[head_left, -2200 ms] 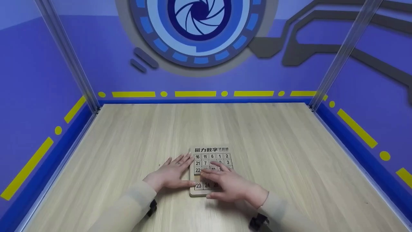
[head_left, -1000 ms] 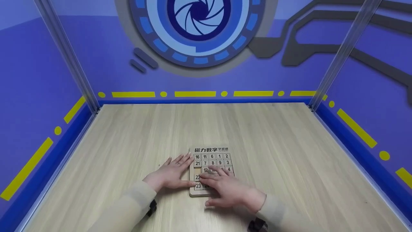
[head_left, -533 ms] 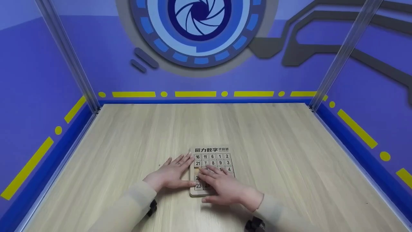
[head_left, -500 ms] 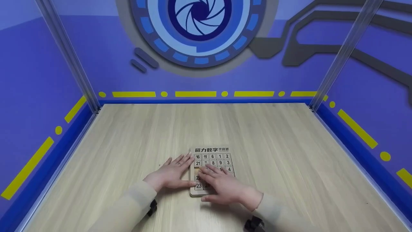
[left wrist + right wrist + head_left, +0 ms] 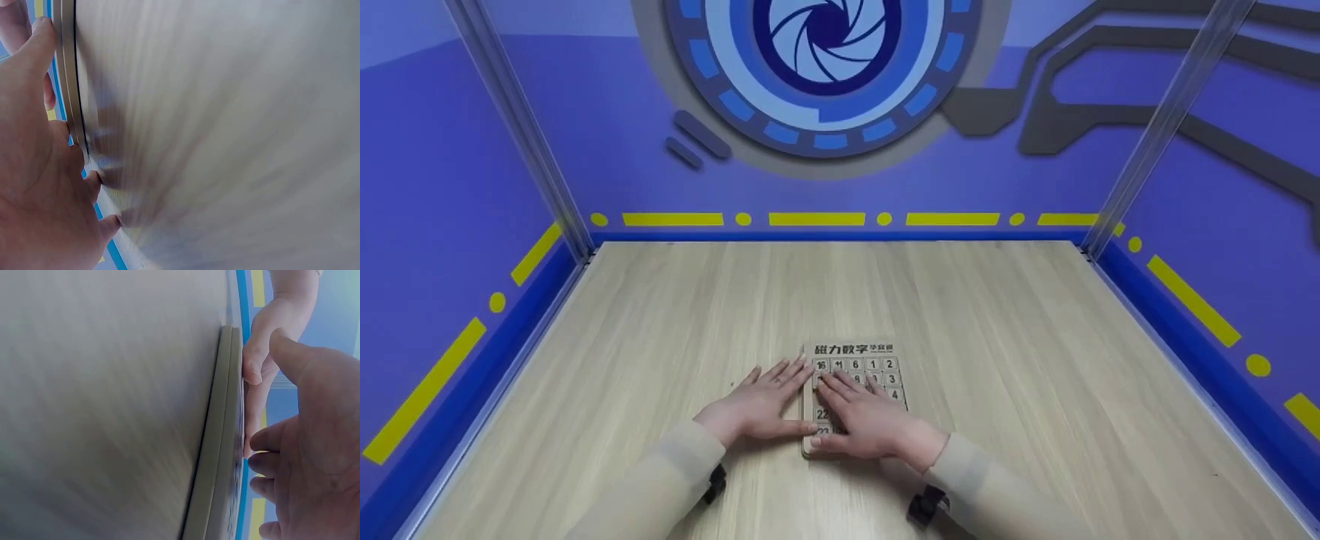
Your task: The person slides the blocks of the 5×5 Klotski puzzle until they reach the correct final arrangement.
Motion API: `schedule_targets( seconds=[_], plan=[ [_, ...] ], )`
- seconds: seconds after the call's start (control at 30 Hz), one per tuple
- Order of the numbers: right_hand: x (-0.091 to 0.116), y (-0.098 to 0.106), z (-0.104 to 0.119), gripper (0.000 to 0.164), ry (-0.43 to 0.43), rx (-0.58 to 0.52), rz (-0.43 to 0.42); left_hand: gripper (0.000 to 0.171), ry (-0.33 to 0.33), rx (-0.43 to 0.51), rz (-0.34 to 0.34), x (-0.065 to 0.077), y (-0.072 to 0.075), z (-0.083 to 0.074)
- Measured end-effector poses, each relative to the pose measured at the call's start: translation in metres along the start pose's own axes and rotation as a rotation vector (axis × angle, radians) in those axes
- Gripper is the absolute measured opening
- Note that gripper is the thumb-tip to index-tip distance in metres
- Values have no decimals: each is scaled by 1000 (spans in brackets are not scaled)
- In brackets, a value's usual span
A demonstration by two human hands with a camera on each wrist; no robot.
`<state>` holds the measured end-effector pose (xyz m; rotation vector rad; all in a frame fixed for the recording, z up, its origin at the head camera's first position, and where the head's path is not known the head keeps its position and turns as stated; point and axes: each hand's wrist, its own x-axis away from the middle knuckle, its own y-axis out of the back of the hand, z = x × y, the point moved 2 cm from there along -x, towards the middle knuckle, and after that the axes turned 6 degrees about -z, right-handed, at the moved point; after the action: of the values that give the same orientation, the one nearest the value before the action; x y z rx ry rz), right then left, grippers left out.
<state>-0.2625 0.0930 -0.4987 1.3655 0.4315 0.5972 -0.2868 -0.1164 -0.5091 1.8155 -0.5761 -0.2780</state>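
A wooden sliding number puzzle (image 5: 855, 349) lies flat on the table, its numbered tiles in rows under a printed title. My left hand (image 5: 757, 405) rests along its left side, fingers spread and thumb on the lower left edge. Over the tiles lies my right hand (image 5: 870, 416) with fairly straight fingers, its index fingertip at the left column just above tile 22 (image 5: 822, 414). That hand hides many middle and lower tiles. In the right wrist view, the right hand's fingertips (image 5: 264, 464) hover at the board's top face; exact contact is unclear.
The wood-grain table (image 5: 720, 300) extends around the puzzle. Blue printed panels (image 5: 607, 135) enclose its back and sides, with metal posts (image 5: 1155, 142) at the back corners. Black wrist straps (image 5: 928, 506) show under the sleeves.
Tile 22 slid down one row under my right hand, between the oldest frame and one second ago. Since then the right hand has shifted left and upward, toward tile 21. My left hand stays put.
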Motion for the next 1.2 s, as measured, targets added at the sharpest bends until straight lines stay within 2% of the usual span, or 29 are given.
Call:
schedule_targets(
  seconds=[0.53, 0.87, 1.2],
  plan=[
    [1, -3, 0, 97, -28, 8, 8, 101, 6, 9, 1, 0, -1, 1],
    [12, -5, 7, 96, -28, -11, -10, 100, 12, 10, 8, 0, 1, 0],
    [21, -5, 12, 94, -26, -22, 12, 101, 7, 4, 6, 0, -1, 1]
  ],
)
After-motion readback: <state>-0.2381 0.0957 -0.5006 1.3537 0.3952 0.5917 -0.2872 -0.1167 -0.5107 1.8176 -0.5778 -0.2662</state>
